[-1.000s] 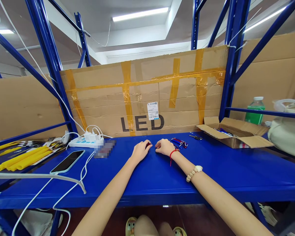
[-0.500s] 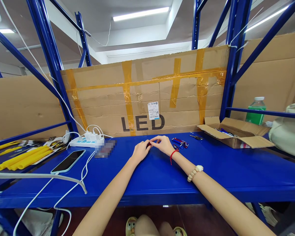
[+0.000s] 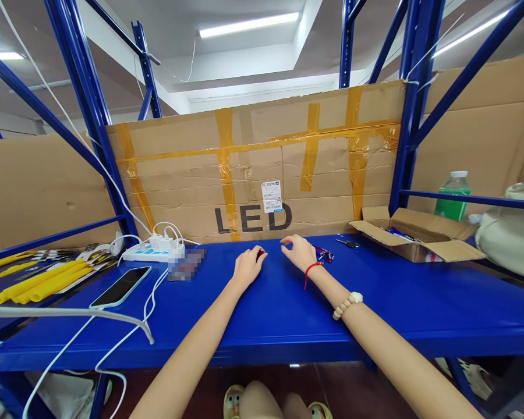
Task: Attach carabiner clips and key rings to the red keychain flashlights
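Note:
My left hand [image 3: 248,266] is closed over the blue tabletop, with a small dark red object [image 3: 261,252] between thumb and fingers. Most of that object is hidden by the hand, so its kind cannot be made out. Across a short gap, my right hand [image 3: 300,254] has its thumb and index finger apart and nothing visible between them. Just beyond its wrist lie several small red, blue and purple metallic pieces with clips [image 3: 325,254], partly covered by the hand. A little farther right rests a small dark metal item like keys [image 3: 348,243].
An open cardboard box [image 3: 413,235] with pens or similar items stands at the right. On the left are a phone [image 3: 121,287], a white power strip [image 3: 151,251], white cables and yellow tubes [image 3: 48,281]. A cardboard panel [image 3: 179,198] closes the back; a green bottle [image 3: 453,196] stands beyond.
My hands have come apart. My right hand has moved right, now covering part of the clip pieces, while my left hand keeps the dark red object and has shifted slightly left.

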`<state>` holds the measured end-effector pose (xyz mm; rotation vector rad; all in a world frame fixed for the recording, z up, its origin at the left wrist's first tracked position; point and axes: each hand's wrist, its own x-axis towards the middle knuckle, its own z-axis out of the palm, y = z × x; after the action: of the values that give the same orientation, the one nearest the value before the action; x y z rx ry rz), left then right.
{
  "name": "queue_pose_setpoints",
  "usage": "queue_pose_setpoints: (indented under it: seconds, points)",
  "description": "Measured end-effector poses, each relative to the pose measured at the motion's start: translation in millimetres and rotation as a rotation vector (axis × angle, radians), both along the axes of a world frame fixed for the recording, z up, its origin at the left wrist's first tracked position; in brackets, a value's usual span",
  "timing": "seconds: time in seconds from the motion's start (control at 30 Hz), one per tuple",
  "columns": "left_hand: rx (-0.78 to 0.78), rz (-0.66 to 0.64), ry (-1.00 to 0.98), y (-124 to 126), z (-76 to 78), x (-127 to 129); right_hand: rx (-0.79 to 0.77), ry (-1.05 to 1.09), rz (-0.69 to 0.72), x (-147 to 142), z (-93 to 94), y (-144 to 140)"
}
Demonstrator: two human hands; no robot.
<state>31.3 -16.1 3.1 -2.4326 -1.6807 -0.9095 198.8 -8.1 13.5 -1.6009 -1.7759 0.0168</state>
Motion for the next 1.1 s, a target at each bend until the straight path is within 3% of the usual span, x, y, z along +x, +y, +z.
queue_pose_setpoints:
  seconds: [0.13,0.27,0.4,0.7,0.9,1.1]
  points:
    - [-0.024,0.031,-0.069,-0.3,0.5,-0.1,-0.186,-0.044,-0.174,23.9,-4.6,11.3]
    - [-0.054,0.050,-0.150,-1.6,2.2,-0.1,-0.299,-0.066,-0.170,42.1,-13.5,23.0]
    - [-0.082,0.052,-0.207,-1.9,2.5,1.0,-0.336,-0.076,-0.036,42.0,-20.6,31.5]
    - [-0.128,0.046,-0.258,-0.7,1.0,2.4,-0.240,-0.062,0.471,1.9,-22.4,23.0]
    - [-0.114,0.081,-0.252,-2.0,2.3,2.8,-0.138,-0.063,0.507,4.7,-19.4,18.1]
    - [-0.116,0.038,-0.218,-1.8,0.5,4.7,-0.118,-0.067,0.533,2.7,-18.1,14.3]
